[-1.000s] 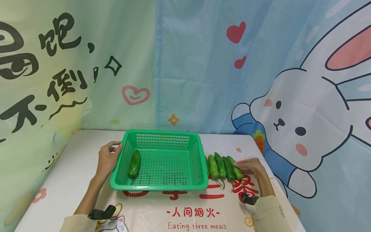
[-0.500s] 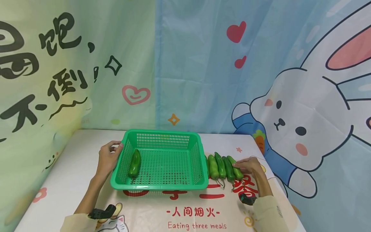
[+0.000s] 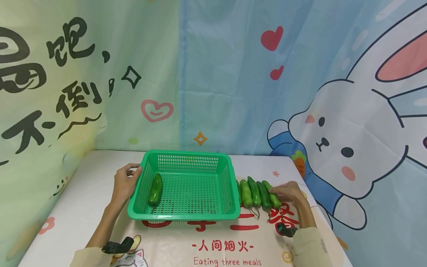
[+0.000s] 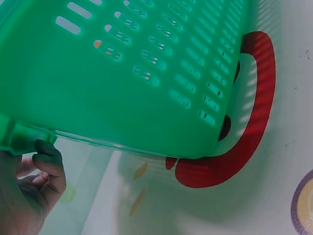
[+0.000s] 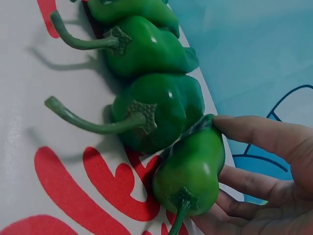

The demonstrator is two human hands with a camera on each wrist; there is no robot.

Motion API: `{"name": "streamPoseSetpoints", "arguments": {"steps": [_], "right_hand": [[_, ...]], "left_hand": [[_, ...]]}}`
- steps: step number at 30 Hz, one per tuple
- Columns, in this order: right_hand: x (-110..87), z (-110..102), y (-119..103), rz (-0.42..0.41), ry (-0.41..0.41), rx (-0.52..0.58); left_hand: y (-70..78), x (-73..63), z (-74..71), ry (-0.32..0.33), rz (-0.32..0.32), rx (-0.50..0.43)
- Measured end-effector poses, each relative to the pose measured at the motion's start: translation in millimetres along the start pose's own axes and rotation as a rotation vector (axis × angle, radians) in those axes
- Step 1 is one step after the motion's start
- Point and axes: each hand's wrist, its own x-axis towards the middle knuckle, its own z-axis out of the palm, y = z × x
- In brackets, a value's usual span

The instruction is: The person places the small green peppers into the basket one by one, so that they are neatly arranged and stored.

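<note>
A green plastic basket (image 3: 186,216) stands on the table, with one green pepper (image 3: 155,191) lying inside at the left. My left hand (image 3: 126,183) grips its left rim; in the left wrist view that hand's fingers (image 4: 51,169) curl at the rim's lip. Several green peppers (image 3: 255,192) lie side by side to the right of the basket. My right hand (image 3: 290,193) touches the rightmost pepper (image 5: 190,171). Seen from the right wrist, one fingertip meets this pepper's pointed end, and the other fingers lie along its far side, partly hidden.
The table (image 3: 88,178) has a printed cloth with red lettering and a cat. A backdrop (image 3: 217,74) with a cartoon rabbit hangs close behind the table's back edge. The leftmost pepper of the row is partly hidden by the basket's right wall.
The right hand's fingers shift slightly against the rightmost pepper. Left hand, basket and peppers keep their places; the head view tilts a little.
</note>
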Motion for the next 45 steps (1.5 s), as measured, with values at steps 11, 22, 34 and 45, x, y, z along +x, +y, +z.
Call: {"name": "streamPoseSetpoints", "arguments": {"steps": [11,22,34,45], "right_hand": [[7.1,-12,17,-0.020,-0.112,0.141],[9.3,-22,29,0.012,-0.211,0.324],[12.3,-24,41,0.003,-0.227,0.533],[12.0,-20,43,0.046,-0.231,0.646]], "left_hand": [[0.8,-0.5,0.0,0.003,-0.007,0.003],[0.2,0.2,0.1,0.003,-0.003,-0.005],[-0.4,0.1,0.2,-0.002,0.000,-0.008],[-1.0,1.2,0.9,0.006,0.002,0.000]]}}
